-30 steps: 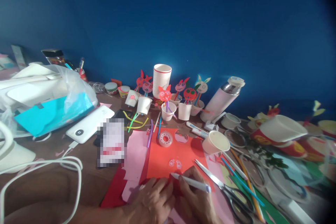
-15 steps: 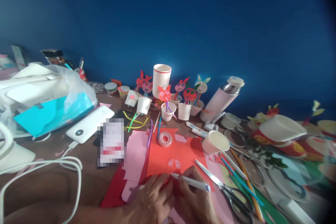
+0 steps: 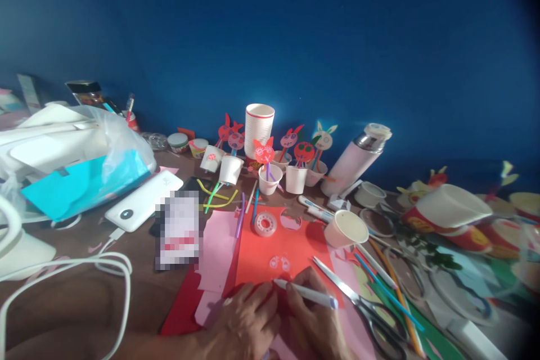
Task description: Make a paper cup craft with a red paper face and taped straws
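Note:
My right hand (image 3: 318, 315) is closed around a white marker (image 3: 310, 294), its tip against the red paper (image 3: 257, 253). Two eyes with lashes (image 3: 280, 262) are drawn in pale lines just above the tip. Resting on the lower part of the paper, my left hand (image 3: 247, 318) has its fingers curled in. A bit of something bluish shows at its thumb, too hidden to name. Scissors (image 3: 358, 301) with black handles lie beside my right hand, blades partly over the red paper. A tape roll (image 3: 265, 224) sits on the sheet's upper part.
Paper cups with face cutouts on stems (image 3: 270, 179) stand behind the paper. A cup stack (image 3: 259, 129) and a leaning thermos (image 3: 354, 160) are at the back. To the left are a power bank (image 3: 145, 201), white cable (image 3: 124, 292) and plastic bag (image 3: 130, 140).
The marker tip has shifted very slightly to the left on the red paper. Both hands stay in nearly the same place.

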`<state>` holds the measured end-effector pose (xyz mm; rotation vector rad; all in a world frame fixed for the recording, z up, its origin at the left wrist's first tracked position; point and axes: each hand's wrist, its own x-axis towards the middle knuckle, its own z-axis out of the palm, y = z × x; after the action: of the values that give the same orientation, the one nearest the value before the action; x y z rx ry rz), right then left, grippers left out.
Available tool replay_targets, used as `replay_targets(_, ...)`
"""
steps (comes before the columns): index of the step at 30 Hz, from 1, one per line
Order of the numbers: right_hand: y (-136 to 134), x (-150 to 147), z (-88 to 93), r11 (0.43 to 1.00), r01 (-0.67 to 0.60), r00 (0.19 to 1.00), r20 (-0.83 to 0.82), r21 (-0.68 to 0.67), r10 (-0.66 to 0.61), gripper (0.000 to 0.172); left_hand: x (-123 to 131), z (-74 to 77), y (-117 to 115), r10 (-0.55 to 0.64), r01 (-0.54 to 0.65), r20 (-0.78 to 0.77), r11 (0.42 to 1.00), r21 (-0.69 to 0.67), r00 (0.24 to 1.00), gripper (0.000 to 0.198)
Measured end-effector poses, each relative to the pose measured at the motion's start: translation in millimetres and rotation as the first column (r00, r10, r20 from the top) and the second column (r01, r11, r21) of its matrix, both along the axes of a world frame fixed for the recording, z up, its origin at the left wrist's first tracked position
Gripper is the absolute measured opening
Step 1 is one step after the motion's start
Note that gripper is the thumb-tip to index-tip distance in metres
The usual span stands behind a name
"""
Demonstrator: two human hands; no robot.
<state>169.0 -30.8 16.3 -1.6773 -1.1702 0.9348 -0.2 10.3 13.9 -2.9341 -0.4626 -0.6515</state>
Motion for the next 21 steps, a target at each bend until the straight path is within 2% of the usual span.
replay_targets(6, -0.5, 1.2, -1.9, 1.000, 0.005, 0.999, 0.032, 0.027, -0.006, 0.030, 0.8, 1.0, 0.7, -0.011, 0.010, -0.042, 1.000, -0.023, 0.999, 0.036)
replay_targets(21, -1.0, -0.8, 0.9, 1.000, 0.009, 0.999, -0.040, 0.020, -0.008, 0.029, 0.5, 2.4, -0.3, -0.002, -0.002, -0.101, 0.999, -0.041, 0.995, 0.037)
